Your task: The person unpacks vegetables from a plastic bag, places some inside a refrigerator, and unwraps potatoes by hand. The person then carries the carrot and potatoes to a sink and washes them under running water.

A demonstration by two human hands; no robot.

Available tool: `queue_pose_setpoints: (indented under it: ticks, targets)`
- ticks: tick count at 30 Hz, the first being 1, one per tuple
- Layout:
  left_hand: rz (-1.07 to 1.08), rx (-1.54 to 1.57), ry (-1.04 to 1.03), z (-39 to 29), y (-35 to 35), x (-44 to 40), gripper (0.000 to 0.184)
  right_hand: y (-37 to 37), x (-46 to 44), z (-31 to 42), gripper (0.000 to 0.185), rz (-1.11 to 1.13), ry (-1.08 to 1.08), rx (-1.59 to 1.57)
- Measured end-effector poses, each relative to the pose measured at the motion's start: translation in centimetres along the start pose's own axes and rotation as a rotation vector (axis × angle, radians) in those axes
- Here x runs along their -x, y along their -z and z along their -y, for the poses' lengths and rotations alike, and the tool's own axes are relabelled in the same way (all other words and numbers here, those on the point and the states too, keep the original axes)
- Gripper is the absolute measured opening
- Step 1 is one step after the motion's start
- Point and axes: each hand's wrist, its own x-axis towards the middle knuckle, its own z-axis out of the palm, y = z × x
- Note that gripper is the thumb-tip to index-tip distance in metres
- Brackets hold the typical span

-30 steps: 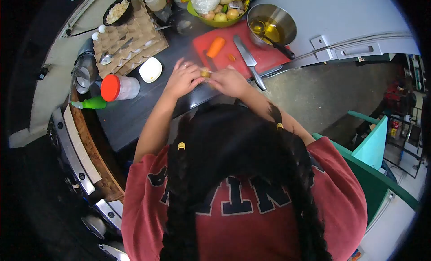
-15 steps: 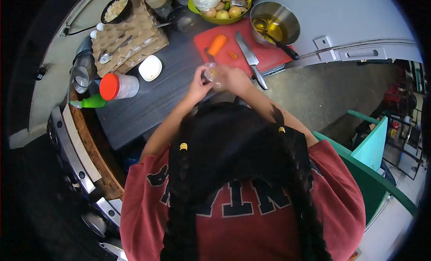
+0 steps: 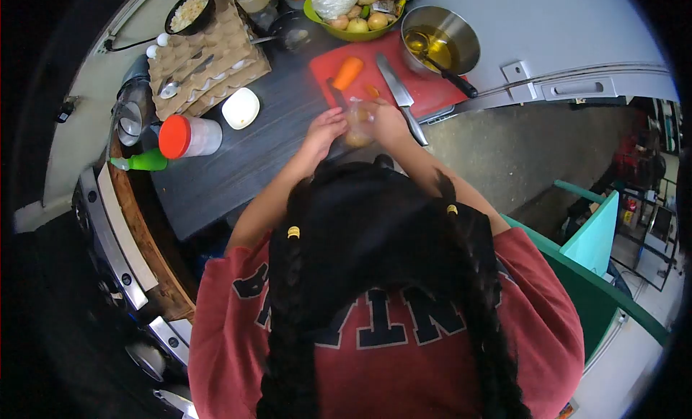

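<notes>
A clear plastic bag (image 3: pixel 358 122) with something yellowish-brown in its lower part hangs between my hands at the counter's near edge. My right hand (image 3: pixel 388 123) grips the bag's upper right side, though its fingertips are partly hidden. On the other side, my left hand (image 3: pixel 326 134) has its fingers stretched out beside the bag, and I cannot tell whether they touch it. Just beyond them lies a red cutting board (image 3: pixel 328 65) bearing a peeled carrot piece (image 3: pixel 348 73), a small orange scrap and a large knife (image 3: pixel 394 80). A smaller blade (image 3: pixel 336 93) lies near the board's left edge.
A steel pot (image 3: pixel 461 40) with yellow liquid and a ladle rests at the board's right. Behind is a green bowl (image 3: pixel 357 35) of vegetables. To the left are egg trays (image 3: pixel 216 58), a white dish (image 3: pixel 241 107), a red-lidded jar (image 3: pixel 189 136) and a green bottle (image 3: pixel 150 160).
The bag has shifted slightly right and now hangs lower and fuller in view. My left fingers have come off it and straightened, while my right hand keeps its grip.
</notes>
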Motion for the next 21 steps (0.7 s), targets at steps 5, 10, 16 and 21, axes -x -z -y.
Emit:
queue_pose_setpoints:
  ticks: [5,10,16,21]
  targets:
    - [-0.056,0.078,0.069,-1.3,-3.0,1.0,0.034,0.0,0.2,0.8,0.049,0.007,0.012,0.04]
    - [0.046,0.138,0.066,-1.9,-3.6,1.1,0.032,0.3,-0.2,1.9,0.048,0.03,0.069,0.097]
    - [-0.09,-0.036,0.004,0.9,-0.4,-1.3,0.018,0.6,-0.5,1.5,0.048,0.107,0.076,0.146]
    - [-0.225,-0.268,0.003,2.1,0.5,-2.7,0.009,0.9,-0.6,1.2,0.048,0.167,0.11,0.091]
